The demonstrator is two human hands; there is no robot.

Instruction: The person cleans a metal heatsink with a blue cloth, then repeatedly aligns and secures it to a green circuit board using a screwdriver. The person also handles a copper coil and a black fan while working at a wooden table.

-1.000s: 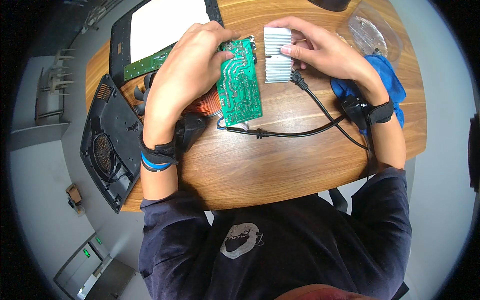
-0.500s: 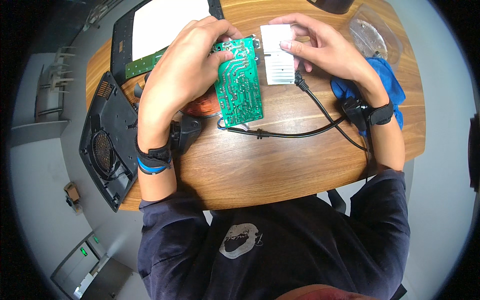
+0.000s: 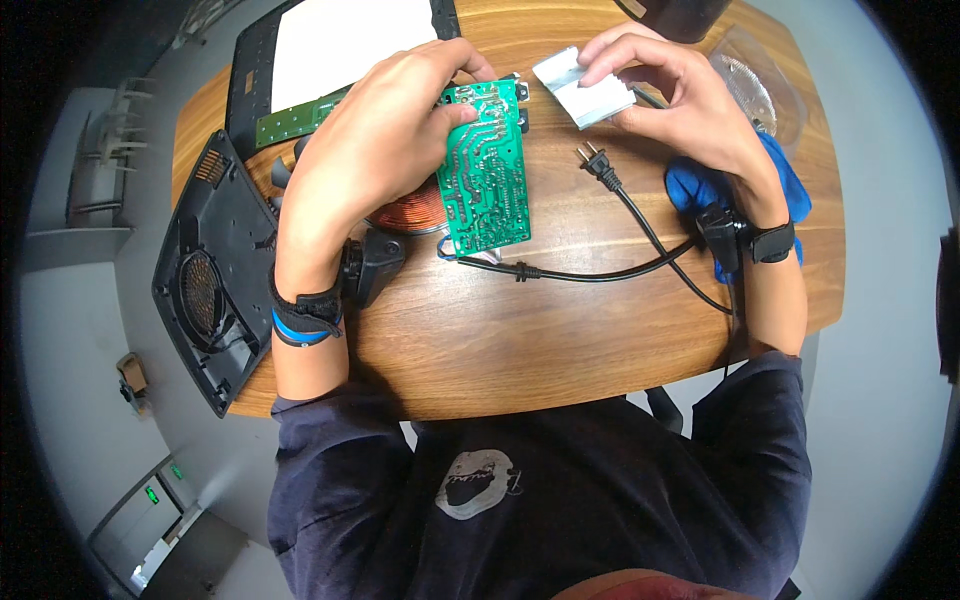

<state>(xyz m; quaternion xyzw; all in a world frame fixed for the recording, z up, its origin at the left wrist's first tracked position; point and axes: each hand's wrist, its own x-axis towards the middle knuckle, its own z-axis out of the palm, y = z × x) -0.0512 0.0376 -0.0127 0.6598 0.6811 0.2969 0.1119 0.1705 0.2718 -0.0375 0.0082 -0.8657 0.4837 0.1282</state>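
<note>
My left hand (image 3: 390, 125) grips a green circuit board (image 3: 488, 175) by its upper left edge, thumb on the solder side that faces me. Wires and a black power cord (image 3: 590, 270) run from the board's lower end. To the right, my right hand (image 3: 680, 90) pinches a silvery metal heat sink (image 3: 585, 92), tilted and apart from the board. The cord's two-pin plug (image 3: 597, 163) lies on the table below the heat sink. A copper coil (image 3: 412, 210) shows partly from under my left hand and the board.
A black plastic housing (image 3: 215, 270) with a round grille lies at the left. Behind it are a narrow green board (image 3: 295, 123) and a black-framed white panel (image 3: 345, 45). At the right sit a blue cloth (image 3: 695, 185), a clear plastic tray (image 3: 765, 85) and a dark container (image 3: 685, 15).
The heat sink has tipped over in my right hand, from its finned side facing up to a slanted, foreshortened pose. My left hand keeps the circuit board nearly still.
</note>
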